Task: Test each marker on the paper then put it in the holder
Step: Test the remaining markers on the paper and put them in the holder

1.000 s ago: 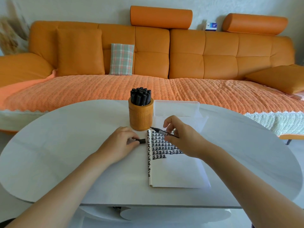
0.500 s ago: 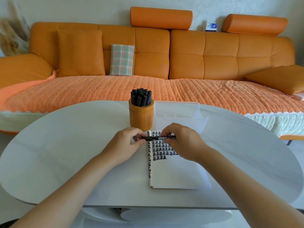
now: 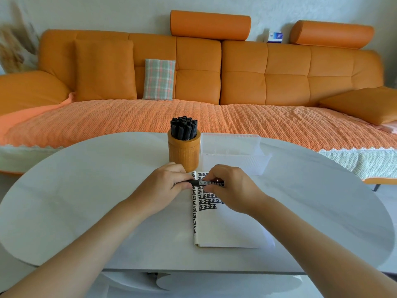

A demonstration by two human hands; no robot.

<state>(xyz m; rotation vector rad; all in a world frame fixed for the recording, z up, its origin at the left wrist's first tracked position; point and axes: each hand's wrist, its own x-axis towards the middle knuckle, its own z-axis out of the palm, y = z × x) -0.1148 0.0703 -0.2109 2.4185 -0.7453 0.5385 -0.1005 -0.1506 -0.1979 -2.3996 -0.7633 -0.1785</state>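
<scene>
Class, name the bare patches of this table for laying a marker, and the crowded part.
Bare table lies left of the left hand and holder, and right of the paper and tray. Crowded: the middle, where the right hand also grips the marker.

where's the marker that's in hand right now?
Head view, centre: the marker is held level between the left hand and right hand, over the top of the paper, just in front of the orange holder.

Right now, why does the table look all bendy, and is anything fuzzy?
Head view: the wide-angle lens bows the table and sofa; the dried grass far left is smeared; the label on the marker is sharp; light is soft, shadows faint.
</scene>
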